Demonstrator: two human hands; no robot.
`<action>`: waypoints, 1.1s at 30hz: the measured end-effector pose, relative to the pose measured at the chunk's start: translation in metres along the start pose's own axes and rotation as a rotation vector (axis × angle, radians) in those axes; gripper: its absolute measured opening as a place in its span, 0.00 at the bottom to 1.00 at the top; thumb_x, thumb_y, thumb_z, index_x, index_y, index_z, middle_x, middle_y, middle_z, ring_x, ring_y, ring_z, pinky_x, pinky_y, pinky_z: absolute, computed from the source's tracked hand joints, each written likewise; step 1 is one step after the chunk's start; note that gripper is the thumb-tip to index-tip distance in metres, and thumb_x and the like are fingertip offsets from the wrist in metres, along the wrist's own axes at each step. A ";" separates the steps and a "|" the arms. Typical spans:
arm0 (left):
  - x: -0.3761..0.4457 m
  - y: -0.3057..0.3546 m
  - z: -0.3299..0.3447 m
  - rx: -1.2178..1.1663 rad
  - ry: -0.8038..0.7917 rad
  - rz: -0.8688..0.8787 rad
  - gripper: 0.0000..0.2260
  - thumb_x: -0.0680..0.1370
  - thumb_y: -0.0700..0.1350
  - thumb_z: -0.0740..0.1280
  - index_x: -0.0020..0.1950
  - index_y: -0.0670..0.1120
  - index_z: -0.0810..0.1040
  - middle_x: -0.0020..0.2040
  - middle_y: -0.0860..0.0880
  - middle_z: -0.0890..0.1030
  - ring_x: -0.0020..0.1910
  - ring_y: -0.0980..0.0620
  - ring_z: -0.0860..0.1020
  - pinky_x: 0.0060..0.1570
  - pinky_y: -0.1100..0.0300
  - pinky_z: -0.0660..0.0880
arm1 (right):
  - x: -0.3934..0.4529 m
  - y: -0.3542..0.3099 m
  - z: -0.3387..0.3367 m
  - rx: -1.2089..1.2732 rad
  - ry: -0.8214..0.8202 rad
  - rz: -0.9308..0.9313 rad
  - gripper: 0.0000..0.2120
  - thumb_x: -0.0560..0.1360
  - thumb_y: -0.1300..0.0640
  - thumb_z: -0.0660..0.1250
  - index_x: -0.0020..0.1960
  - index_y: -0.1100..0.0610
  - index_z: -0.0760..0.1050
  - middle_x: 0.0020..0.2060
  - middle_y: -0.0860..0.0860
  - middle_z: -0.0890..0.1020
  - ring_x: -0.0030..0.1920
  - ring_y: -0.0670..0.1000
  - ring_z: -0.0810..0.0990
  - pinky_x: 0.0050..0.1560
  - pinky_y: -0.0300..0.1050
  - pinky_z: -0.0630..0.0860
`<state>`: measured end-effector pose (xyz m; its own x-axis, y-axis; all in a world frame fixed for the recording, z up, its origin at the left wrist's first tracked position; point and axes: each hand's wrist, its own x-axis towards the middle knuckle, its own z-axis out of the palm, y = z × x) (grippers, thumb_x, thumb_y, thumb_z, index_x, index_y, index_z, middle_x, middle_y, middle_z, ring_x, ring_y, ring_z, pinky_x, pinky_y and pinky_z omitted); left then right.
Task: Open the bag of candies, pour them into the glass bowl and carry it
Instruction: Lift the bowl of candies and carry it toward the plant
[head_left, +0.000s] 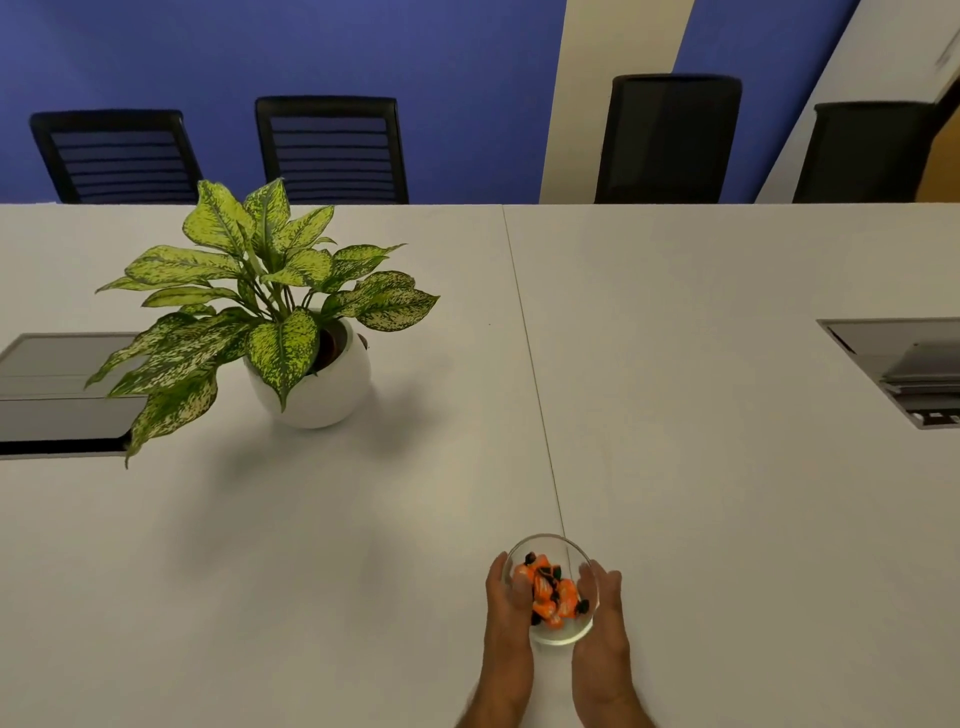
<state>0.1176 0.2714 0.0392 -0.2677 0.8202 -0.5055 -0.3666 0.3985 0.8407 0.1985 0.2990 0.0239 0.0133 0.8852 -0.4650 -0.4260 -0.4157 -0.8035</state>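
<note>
A small clear glass bowl (563, 636) sits low in the view, right of centre, over the white table (675, 415). Inside it lie several orange-wrapped candies (550, 595) with dark ends. My left hand (506, 623) cups the bowl's left side and my right hand (602, 634) cups its right side, fingers pressed on the glass. Whether the bowl rests on the table or is lifted off it I cannot tell. No candy bag is in view.
A potted plant (311, 374) in a round white pot stands at the left middle. Cable hatches are set into the table at the far left (57, 395) and far right (904, 369). Black chairs (332, 150) line the far edge.
</note>
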 end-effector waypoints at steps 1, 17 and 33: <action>0.006 0.007 0.001 0.002 0.008 0.014 0.37 0.72 0.71 0.54 0.76 0.52 0.57 0.71 0.55 0.70 0.58 0.61 0.72 0.63 0.65 0.64 | 0.005 -0.004 0.006 0.000 -0.008 -0.001 0.62 0.46 0.19 0.68 0.72 0.53 0.67 0.66 0.49 0.74 0.63 0.49 0.72 0.67 0.49 0.64; 0.166 0.140 0.018 -0.002 0.067 0.155 0.41 0.69 0.70 0.48 0.79 0.53 0.57 0.79 0.49 0.63 0.74 0.52 0.64 0.74 0.52 0.57 | 0.161 -0.087 0.131 -0.157 -0.133 -0.047 0.36 0.76 0.33 0.49 0.78 0.52 0.58 0.69 0.48 0.72 0.66 0.49 0.72 0.71 0.49 0.62; 0.274 0.158 0.020 0.025 0.105 0.074 0.47 0.63 0.75 0.46 0.79 0.54 0.56 0.79 0.48 0.63 0.77 0.46 0.63 0.75 0.47 0.58 | 0.268 -0.072 0.169 -0.214 -0.136 0.004 0.48 0.62 0.25 0.51 0.77 0.46 0.56 0.77 0.50 0.63 0.75 0.53 0.64 0.75 0.54 0.58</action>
<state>0.0043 0.5672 0.0372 -0.3853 0.8011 -0.4581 -0.3207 0.3493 0.8804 0.0800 0.6012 0.0202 -0.1159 0.8975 -0.4256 -0.2242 -0.4411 -0.8690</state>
